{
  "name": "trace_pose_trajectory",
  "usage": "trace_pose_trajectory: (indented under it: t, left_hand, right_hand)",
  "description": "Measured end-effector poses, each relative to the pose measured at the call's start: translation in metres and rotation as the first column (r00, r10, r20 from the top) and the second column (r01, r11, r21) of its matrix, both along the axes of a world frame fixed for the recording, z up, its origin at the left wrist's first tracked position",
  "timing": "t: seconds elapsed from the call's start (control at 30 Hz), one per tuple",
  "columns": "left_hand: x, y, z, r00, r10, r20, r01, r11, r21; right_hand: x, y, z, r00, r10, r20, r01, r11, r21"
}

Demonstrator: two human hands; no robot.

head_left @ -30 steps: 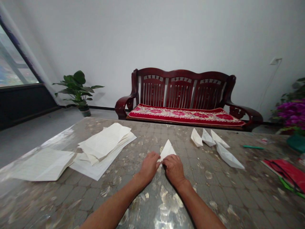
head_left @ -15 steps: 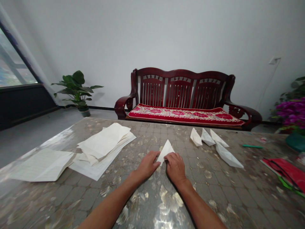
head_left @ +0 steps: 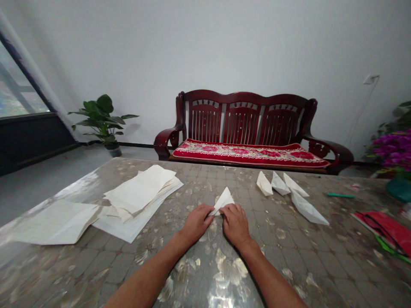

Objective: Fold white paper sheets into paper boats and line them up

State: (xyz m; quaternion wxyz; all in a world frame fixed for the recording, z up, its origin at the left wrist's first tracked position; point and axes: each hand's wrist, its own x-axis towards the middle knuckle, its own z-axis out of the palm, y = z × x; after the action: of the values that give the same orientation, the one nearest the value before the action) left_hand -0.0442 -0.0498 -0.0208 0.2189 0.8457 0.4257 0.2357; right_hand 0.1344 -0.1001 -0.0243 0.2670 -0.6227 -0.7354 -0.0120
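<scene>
A small folded white paper (head_left: 224,199) with a pointed tip lies on the table (head_left: 205,256) just ahead of me. My left hand (head_left: 195,222) pinches its near left edge with closed fingers. My right hand (head_left: 236,223) pinches the near right edge, fingers curled over it. Both hands rest on the tabletop, close together. A stack of white sheets (head_left: 141,194) lies to the left. Several finished white paper boats (head_left: 290,192) sit to the right.
A loose lined sheet (head_left: 56,220) lies at the far left. Red and green items (head_left: 385,231) and a green pen (head_left: 340,196) lie at the right. Beyond the table stand a wooden bench (head_left: 247,128), a potted plant (head_left: 102,122) and purple flowers (head_left: 393,152).
The folded paper's tip has dropped lower and tilted to the left. Both hands have drawn slightly closer together on its near edge.
</scene>
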Motion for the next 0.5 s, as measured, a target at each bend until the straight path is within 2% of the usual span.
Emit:
trace_pose_trajectory:
  t: [0.13,0.3,0.4,0.5]
  left_hand:
    - [0.0,0.002,0.003,0.998,0.039,0.044,-0.037,0.998,-0.049]
    - [0.002,0.001,0.006,0.999,0.045,0.0,-0.045,0.998,-0.038]
    - [0.001,0.0,0.011,0.998,-0.065,-0.019,0.064,0.998,-0.02]
    - [-0.001,0.004,0.019,0.983,-0.174,-0.064,0.174,0.985,-0.013]
  right_hand:
    - [0.0,0.001,0.0,0.998,0.047,-0.045,-0.047,0.999,-0.018]
    - [0.002,0.002,0.002,0.985,0.121,-0.126,-0.125,0.992,-0.025]
    - [0.003,0.002,0.001,0.982,0.161,-0.1,-0.164,0.986,-0.021]
    - [0.003,0.002,-0.002,0.983,0.147,-0.108,-0.148,0.989,-0.005]
